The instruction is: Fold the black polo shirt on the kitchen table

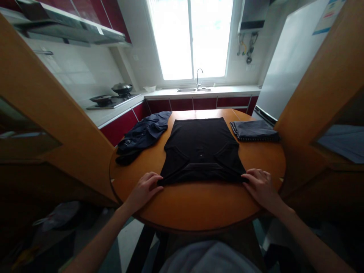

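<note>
A black top (200, 140) lies spread out flat on the round wooden table (196, 208), with a small light mark near its middle and a ribbed band close to the near edge. At its near left corner, my left hand (146, 187) pinches the cloth between thumb and fingers. My right hand (261, 185) grips the near right corner in the same way. Both corners rest low, at or just over the tabletop.
Dark blue crumpled clothing (145, 134) lies on the table's left side. A folded stack of dark clothes (254, 131) sits at the right. Wooden door frames flank the table. Beyond it are a counter with a sink (196, 90), a stove (113, 101) and a fridge (290, 64).
</note>
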A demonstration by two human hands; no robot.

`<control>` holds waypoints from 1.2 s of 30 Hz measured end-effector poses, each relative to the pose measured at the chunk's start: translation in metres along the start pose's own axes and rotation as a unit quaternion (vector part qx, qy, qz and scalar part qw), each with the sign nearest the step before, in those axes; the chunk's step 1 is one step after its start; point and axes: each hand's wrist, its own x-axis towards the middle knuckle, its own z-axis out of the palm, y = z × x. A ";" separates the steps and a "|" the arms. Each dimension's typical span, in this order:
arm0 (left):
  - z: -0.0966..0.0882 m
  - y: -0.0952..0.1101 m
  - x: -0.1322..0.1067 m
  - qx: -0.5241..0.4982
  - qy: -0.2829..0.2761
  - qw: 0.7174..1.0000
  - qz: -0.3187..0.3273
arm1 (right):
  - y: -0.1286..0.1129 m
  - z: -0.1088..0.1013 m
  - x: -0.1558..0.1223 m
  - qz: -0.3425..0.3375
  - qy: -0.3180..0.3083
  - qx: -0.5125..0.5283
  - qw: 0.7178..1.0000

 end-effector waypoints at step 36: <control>0.020 0.102 0.055 0.018 -0.075 0.987 0.139 | -0.081 -0.019 0.067 -0.115 -0.064 0.112 0.985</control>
